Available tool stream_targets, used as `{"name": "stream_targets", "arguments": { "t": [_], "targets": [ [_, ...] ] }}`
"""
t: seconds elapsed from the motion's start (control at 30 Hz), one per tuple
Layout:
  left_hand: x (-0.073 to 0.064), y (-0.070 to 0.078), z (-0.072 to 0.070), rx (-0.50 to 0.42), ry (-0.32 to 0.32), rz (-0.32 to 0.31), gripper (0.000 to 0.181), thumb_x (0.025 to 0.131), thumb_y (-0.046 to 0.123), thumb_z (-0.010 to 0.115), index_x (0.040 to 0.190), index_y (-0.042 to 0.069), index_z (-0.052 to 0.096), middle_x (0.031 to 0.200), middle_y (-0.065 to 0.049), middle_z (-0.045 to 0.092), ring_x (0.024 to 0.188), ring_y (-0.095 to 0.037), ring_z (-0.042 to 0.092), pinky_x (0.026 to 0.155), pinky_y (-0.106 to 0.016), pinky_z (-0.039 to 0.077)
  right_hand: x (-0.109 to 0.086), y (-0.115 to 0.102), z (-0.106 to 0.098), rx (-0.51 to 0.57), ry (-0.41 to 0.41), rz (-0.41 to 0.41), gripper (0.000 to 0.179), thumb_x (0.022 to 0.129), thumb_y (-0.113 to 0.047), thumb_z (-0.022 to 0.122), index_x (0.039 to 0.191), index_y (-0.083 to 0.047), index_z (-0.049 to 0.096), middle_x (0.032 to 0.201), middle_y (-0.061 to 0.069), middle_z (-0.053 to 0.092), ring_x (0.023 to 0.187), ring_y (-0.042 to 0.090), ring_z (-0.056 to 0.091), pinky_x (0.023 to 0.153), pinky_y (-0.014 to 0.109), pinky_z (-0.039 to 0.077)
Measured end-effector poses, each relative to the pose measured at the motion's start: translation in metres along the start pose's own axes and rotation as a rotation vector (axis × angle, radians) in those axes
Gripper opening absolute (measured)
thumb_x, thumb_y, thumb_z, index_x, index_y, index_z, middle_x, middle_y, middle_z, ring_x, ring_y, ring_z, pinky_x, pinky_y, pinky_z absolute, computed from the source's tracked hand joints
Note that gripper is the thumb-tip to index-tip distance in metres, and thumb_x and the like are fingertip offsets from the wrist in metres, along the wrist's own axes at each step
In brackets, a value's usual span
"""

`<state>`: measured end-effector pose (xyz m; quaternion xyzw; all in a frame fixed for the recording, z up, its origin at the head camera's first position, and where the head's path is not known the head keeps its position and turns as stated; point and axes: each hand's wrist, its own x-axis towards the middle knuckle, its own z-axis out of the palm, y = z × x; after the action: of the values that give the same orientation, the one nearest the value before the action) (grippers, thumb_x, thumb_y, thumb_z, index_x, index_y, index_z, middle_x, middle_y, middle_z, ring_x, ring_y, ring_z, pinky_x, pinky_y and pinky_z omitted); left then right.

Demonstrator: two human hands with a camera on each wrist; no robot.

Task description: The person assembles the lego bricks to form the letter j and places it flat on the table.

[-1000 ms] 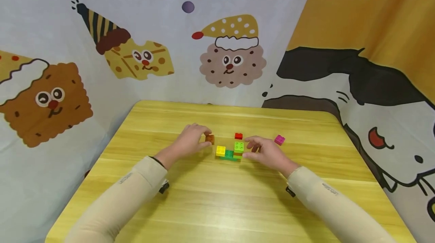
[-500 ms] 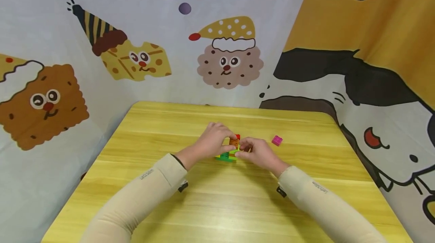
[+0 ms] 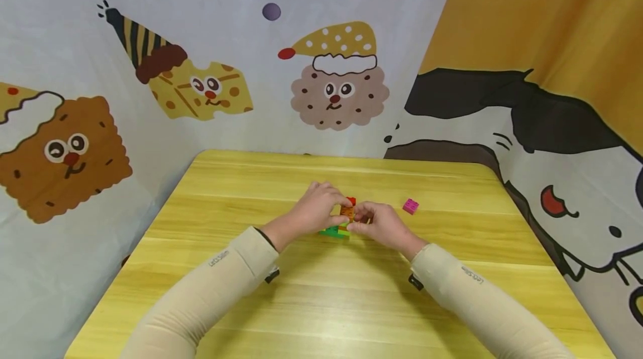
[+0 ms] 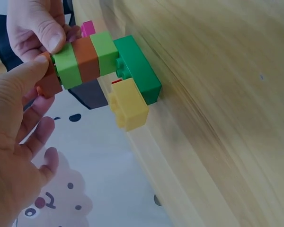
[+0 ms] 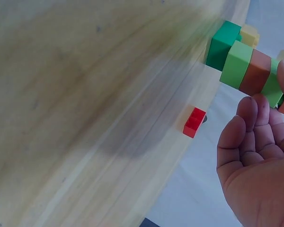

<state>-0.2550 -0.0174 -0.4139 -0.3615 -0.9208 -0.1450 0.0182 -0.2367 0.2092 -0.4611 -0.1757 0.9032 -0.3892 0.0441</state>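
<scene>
My left hand (image 3: 317, 208) pinches an orange-brown toy brick (image 4: 50, 81) between thumb and fingers at the top of a brick tower. Studs show in a thin gap between that brick and the upper light green brick (image 4: 67, 67). Below come another orange-brown brick (image 4: 86, 59) and a second light green brick (image 4: 105, 53), standing on a long dark green brick (image 4: 139, 71). A yellow brick (image 4: 130, 105) sits on the dark green brick's other end. My right hand (image 3: 384, 225) holds the tower's upper part, its thumb on the upper light green brick and its fingers curled alongside.
A red brick (image 5: 194, 122) lies on the wooden table (image 3: 321, 303) behind the tower. Farther right lies a pink brick (image 3: 410, 206). A cartoon-printed cloth (image 3: 226, 141) hangs behind the table's far edge.
My left hand has carried the orange-brown brick rightward from the table's left side onto the tower top. My right hand stays by the tower. In the last half second, little has moved.
</scene>
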Motion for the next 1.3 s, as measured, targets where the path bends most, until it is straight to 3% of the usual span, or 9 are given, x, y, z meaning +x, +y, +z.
{"name": "stream_targets", "arguments": {
  "t": [0.2, 0.3, 0.43, 0.53, 0.7, 0.83, 1.03, 1.3],
  "targets": [
    [0.002, 0.006, 0.005, 0.009, 0.001, -0.014, 0.039, 0.099, 0.042, 0.078, 0.133, 0.023, 0.077, 0.132, 0.001, 0.076, 0.120, -0.022, 0.061, 0.106, -0.051, 0.047, -0.001, -0.002, 0.000, -0.011, 0.001, 0.011, 0.031, 0.094, -0.032, 0.085, 0.117, -0.013, 0.074, 0.106, 0.003, 0.076, 0.088, 0.015, 0.064, 0.070, 0.026, 0.056],
    [0.001, 0.006, 0.009, 0.010, 0.002, -0.025, 0.041, 0.100, 0.044, 0.077, 0.136, 0.024, 0.075, 0.134, 0.001, 0.075, 0.123, -0.022, 0.061, 0.109, -0.054, 0.048, -0.003, -0.002, 0.001, -0.038, 0.026, -0.020, 0.041, 0.094, -0.032, 0.085, 0.126, -0.013, 0.069, 0.109, 0.003, 0.076, 0.093, 0.016, 0.066, 0.077, 0.029, 0.058],
    [-0.002, 0.002, 0.017, -0.028, 0.024, -0.033, 0.045, 0.099, 0.043, 0.078, 0.139, 0.024, 0.073, 0.131, 0.002, 0.077, 0.116, -0.022, 0.065, 0.107, -0.054, 0.051, -0.006, 0.000, 0.004, -0.095, 0.112, -0.159, 0.052, 0.093, -0.024, 0.086, 0.136, -0.012, 0.060, 0.113, 0.006, 0.078, 0.100, 0.021, 0.072, 0.086, 0.039, 0.061],
    [-0.004, -0.001, 0.022, -0.099, 0.036, -0.056, 0.052, 0.097, 0.039, 0.081, 0.143, 0.017, 0.067, 0.124, 0.001, 0.079, 0.108, -0.021, 0.069, 0.099, -0.045, 0.055, -0.008, 0.002, 0.006, -0.149, 0.168, -0.285, 0.048, 0.093, -0.017, 0.085, 0.134, -0.010, 0.062, 0.115, 0.009, 0.079, 0.102, 0.025, 0.075, 0.086, 0.043, 0.063],
    [-0.004, -0.007, 0.024, -0.188, 0.028, -0.096, 0.053, 0.096, 0.036, 0.083, 0.138, 0.010, 0.064, 0.119, -0.005, 0.077, 0.109, -0.022, 0.070, 0.089, -0.035, 0.059, -0.008, 0.005, 0.006, -0.207, 0.197, -0.429, 0.042, 0.093, -0.014, 0.084, 0.133, -0.010, 0.071, 0.122, 0.011, 0.079, 0.102, 0.029, 0.078, 0.083, 0.043, 0.066],
    [-0.004, -0.011, 0.021, -0.213, 0.007, -0.092, 0.047, 0.095, 0.037, 0.083, 0.131, 0.010, 0.071, 0.120, -0.006, 0.077, 0.112, -0.026, 0.071, 0.093, -0.036, 0.060, -0.004, 0.007, 0.005, -0.245, 0.207, -0.500, 0.044, 0.090, -0.013, 0.087, 0.132, -0.010, 0.075, 0.123, 0.010, 0.079, 0.102, 0.029, 0.078, 0.085, 0.042, 0.066],
    [-0.006, -0.012, 0.017, -0.339, -0.022, -0.145, 0.046, 0.091, 0.033, 0.087, 0.127, 0.008, 0.074, 0.121, -0.007, 0.079, 0.113, -0.027, 0.075, 0.093, -0.039, 0.062, -0.004, 0.007, 0.004, -0.275, 0.153, -0.526, 0.046, 0.088, -0.016, 0.088, 0.132, -0.012, 0.075, 0.124, 0.005, 0.079, 0.104, 0.025, 0.077, 0.090, 0.037, 0.065],
    [-0.006, -0.012, 0.020, -0.408, -0.037, -0.209, 0.047, 0.089, 0.034, 0.089, 0.130, 0.012, 0.076, 0.124, -0.004, 0.080, 0.114, -0.021, 0.075, 0.094, -0.037, 0.062, -0.004, 0.011, 0.008, -0.225, 0.134, -0.502, 0.045, 0.091, -0.012, 0.085, 0.134, -0.012, 0.073, 0.126, 0.007, 0.078, 0.105, 0.024, 0.076, 0.089, 0.036, 0.065]
  ]
}}
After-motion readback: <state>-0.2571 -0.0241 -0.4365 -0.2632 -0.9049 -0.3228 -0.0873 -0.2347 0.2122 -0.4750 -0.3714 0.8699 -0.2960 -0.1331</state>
